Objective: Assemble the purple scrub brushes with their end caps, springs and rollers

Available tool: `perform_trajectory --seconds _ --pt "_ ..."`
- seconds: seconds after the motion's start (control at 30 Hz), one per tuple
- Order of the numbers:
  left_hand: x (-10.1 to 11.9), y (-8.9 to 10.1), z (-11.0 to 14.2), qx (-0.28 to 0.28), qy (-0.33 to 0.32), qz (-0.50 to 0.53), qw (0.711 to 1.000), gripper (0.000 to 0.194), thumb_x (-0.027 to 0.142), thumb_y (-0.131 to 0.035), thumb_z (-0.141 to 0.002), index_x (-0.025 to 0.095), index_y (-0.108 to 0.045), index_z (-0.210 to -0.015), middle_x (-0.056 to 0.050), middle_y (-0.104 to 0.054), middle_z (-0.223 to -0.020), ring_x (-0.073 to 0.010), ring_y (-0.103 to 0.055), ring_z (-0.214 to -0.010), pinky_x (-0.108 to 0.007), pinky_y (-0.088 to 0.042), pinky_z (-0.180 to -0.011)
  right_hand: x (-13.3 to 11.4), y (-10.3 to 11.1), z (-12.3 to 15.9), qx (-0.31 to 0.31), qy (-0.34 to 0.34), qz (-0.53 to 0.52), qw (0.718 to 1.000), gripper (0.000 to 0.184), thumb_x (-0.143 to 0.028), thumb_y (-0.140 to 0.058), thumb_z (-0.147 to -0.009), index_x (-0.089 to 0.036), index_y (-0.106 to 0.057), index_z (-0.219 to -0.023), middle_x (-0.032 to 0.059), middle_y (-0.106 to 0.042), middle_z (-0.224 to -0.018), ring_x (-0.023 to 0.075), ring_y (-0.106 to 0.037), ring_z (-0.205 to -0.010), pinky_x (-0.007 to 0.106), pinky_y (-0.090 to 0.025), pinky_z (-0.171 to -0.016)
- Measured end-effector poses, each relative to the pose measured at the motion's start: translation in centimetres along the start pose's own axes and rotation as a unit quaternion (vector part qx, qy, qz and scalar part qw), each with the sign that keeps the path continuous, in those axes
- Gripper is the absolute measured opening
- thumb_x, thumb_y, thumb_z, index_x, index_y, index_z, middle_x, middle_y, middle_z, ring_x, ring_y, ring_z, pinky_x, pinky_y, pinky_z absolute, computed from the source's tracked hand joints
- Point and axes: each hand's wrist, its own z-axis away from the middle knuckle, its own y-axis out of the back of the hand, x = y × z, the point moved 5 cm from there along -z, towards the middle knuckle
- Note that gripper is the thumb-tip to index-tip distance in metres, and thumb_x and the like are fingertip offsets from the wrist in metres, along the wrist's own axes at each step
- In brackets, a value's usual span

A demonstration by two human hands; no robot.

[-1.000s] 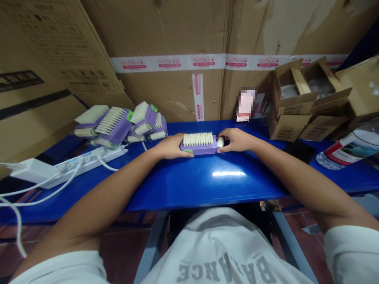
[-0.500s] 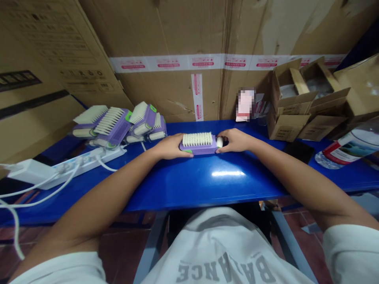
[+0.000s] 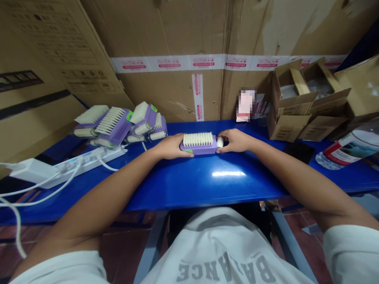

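Note:
A purple brush [image 3: 199, 145] with cream bristles facing up rests on the blue table between my two hands. My left hand [image 3: 173, 146] is closed around its left end, with the thumb along the near side by a green patch. At the other end, my right hand [image 3: 235, 141] pinches a small white roller [image 3: 220, 142] between thumb and fingers, against the brush's right edge. Whether the roller is fixed to the brush I cannot tell. Several similar purple brushes [image 3: 114, 125] with white rollers lie piled to the left.
A white power strip [image 3: 85, 163] with plugged cables and an adapter lies at the left on the blue table [image 3: 183, 181]. Open cardboard boxes [image 3: 291, 122], a dark flat item [image 3: 299, 152] and a tilted water bottle [image 3: 340, 152] are at the right. Cardboard [image 3: 166, 90] walls the back.
The view has shifted very slightly. My hands, the brush and the roller keep the same places and the same grip.

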Motion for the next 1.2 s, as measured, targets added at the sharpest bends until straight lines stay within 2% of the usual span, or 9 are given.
perform_trajectory --seconds 0.43,0.6,0.83,1.2 --pt "0.06 0.03 0.05 -0.001 0.003 0.0 1.0 0.095 0.072 -0.083 -0.074 0.022 -0.061 -0.152 -0.017 -0.066 -0.154 -0.0406 -0.065 -0.141 -0.05 -0.051 -0.12 -0.26 0.11 0.02 -0.006 0.007 0.014 1.0 0.06 -0.057 -0.086 -0.081 -0.011 -0.081 -0.119 0.0158 -0.083 -0.107 0.0283 -0.075 -0.087 0.034 -0.052 -0.075" --pt "-0.04 0.0 0.04 0.003 0.002 -0.004 1.0 0.094 0.073 -0.083 -0.073 0.026 -0.061 -0.152 -0.014 -0.068 -0.153 -0.0398 -0.066 -0.14 -0.049 -0.053 -0.118 -0.1 0.03 0.01 -0.002 0.008 0.012 1.0 0.061 -0.058 -0.086 -0.08 -0.012 -0.081 -0.12 0.0149 -0.084 -0.106 0.0287 -0.076 -0.087 0.034 -0.053 -0.075" --pt "-0.04 -0.02 0.02 0.004 0.002 -0.003 1.0 0.095 0.074 -0.083 -0.073 0.025 -0.062 -0.152 -0.014 -0.068 -0.153 -0.0405 -0.066 -0.141 -0.048 -0.053 -0.119 -0.18 0.01 0.03 -0.002 0.017 0.009 1.0 0.054 -0.057 -0.085 -0.081 -0.014 -0.082 -0.114 0.0143 -0.083 -0.104 0.0279 -0.074 -0.086 0.034 -0.051 -0.074" --pt "-0.03 0.04 0.03 0.001 0.005 -0.001 1.0 0.095 0.072 -0.083 -0.073 0.024 -0.061 -0.151 -0.015 -0.068 -0.153 -0.0411 -0.066 -0.141 -0.049 -0.053 -0.119 -0.22 0.07 0.09 -0.003 0.012 0.016 1.0 0.058 -0.056 -0.086 -0.081 -0.012 -0.081 -0.117 0.0153 -0.083 -0.105 0.0279 -0.074 -0.086 0.034 -0.052 -0.076"
